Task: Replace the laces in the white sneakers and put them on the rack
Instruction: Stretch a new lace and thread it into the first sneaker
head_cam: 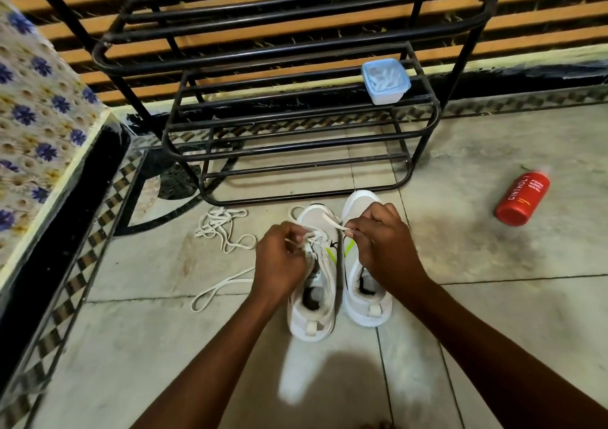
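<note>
In the head view, the upper tiers of the black metal rack (296, 106) are cut off by the top edge, and both forearms are cropped at the bottom. The tongue and eyelets of the left sneaker (314, 283) are largely hidden behind the left hand (279, 260), and the exact routing of the lace (332, 219) through the eyelets cannot be made out. The contents of the lidded plastic box (385, 81) on a rack shelf are seen only as pale shapes.

The two white sneakers are set side by side on the tiled floor (164, 346), just in front of the rack's lowest tier, toes towards it. The left hand is curled around lace strands over the left sneaker; the right hand (381, 241) is held above the right sneaker (365, 297), and a lace end is pinched between its fingertips. The lace is stretched between the two hands across the left sneaker's toe.

The sneakers are white with a yellow-green stripe and black trim. Loose white laces (223, 227) are piled on the floor to the left, and a single looped one (217, 288) lies near the left wrist. A red bottle (523, 199) lies on its side well to the right.
</note>
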